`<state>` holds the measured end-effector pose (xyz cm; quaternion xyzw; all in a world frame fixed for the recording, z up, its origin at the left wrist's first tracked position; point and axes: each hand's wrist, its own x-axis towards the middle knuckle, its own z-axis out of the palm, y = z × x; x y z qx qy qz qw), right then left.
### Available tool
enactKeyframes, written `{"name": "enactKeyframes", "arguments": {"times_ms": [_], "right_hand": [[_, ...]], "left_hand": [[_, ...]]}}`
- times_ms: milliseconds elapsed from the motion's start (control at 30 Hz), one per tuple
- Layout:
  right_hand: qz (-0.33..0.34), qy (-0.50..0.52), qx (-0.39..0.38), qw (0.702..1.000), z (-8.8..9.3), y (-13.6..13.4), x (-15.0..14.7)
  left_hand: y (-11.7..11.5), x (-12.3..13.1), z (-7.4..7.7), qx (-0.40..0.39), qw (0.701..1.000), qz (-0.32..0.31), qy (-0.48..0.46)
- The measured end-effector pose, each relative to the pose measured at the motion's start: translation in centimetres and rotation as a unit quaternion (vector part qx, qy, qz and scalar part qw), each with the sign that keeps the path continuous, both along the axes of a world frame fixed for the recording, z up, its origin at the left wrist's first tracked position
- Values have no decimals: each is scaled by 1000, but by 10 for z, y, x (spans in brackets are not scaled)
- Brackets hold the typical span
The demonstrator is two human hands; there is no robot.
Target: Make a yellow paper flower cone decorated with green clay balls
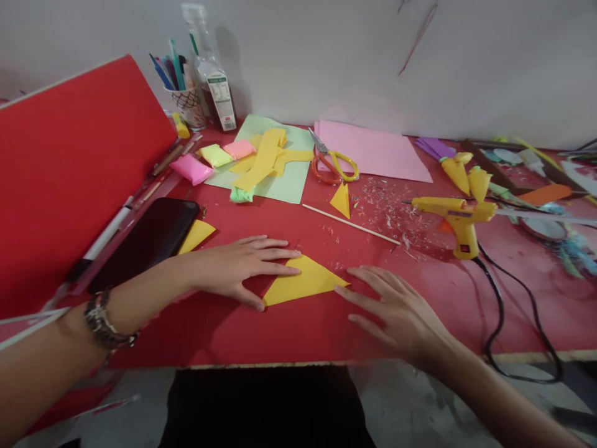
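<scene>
Paper (pixel 310 280) leaves tabletop (pixel 261 341) room before front edge (pixel 298 363).

Worktop (pixel 280 341): red, near edge pale. Directly on it: yellow paper piece (pixel 301 283), pale stick (pixel 349 223), yellow glue gun (pixel 461 214), light-green sheet (pixel 293 186), pink sheets (pixel 377 149), patterned cup (pixel 189 107), labelled bottle (pixel 220 102), scattered shavings (pixel 382 196).

Left hand (pixel 233 267), bare; dark brown, multi-strand bracelet (pixel 103 322) with silvery glints, round the wrist; right hand (pixel 398 308), bare, forearm likewise; plain black cloth garment (pixel 263 407) over the lap.
</scene>
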<state>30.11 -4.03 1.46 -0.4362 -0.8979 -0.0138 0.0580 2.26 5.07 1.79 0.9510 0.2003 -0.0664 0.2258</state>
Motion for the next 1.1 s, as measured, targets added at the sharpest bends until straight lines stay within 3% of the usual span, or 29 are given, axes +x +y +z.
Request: {"name": "enactKeyframes", "arguments": {"times_ms": [267,500,667,800,933,1100], "right_hand": [[-47,22,-21,998,0,-4,7],[-51,31,-25,998,-2,-3,6],[-50,17,-1,999,2,-6,1],[-55,-2,16,998,11,-4,-16],[-103,-20,-48,993,15,12,-46],[-65,34,-107,992,9,30,-92]], "left_hand": [[-15,4,10,40,999,1,10],[-41,-11,-4,72,997,8,-10],[-53,-31,-3,66,997,38,-5],[-63,-40,-1,50,996,78,-12],[-67,-41,-1,57,995,83,-4],[-67,-39,0,67,995,74,-2]]}}
